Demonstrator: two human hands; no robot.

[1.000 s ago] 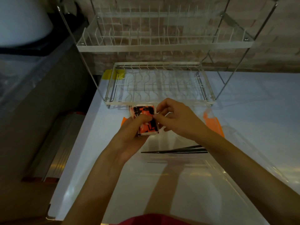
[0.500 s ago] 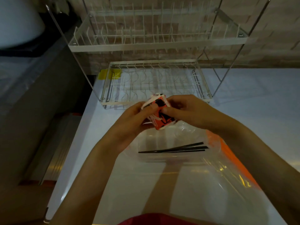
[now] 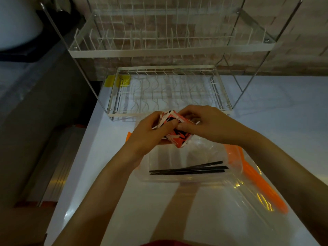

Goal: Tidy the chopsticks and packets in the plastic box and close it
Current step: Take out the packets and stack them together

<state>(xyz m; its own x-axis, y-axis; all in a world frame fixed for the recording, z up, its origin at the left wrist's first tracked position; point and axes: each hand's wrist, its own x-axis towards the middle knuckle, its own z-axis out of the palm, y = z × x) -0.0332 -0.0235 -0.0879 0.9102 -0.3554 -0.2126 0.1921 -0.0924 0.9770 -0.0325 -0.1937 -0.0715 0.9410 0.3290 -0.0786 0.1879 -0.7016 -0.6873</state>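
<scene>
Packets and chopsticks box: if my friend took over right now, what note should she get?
Left hand and right hand: both grip the stack of orange-and-black packets, held above the far end of the clear plastic box.
Black chopsticks: already lying in the box, along its near wall.
Lid: open, lying to the right with its orange latch.
Left to do: square the packets, set them in the box, close the lid.

I log a two-tier white wire dish rack (image 3: 168,93) on the white counter (image 3: 276,103), yellow tape (image 3: 116,80) by its left corner, a brick wall (image 3: 292,32) behind.
</scene>
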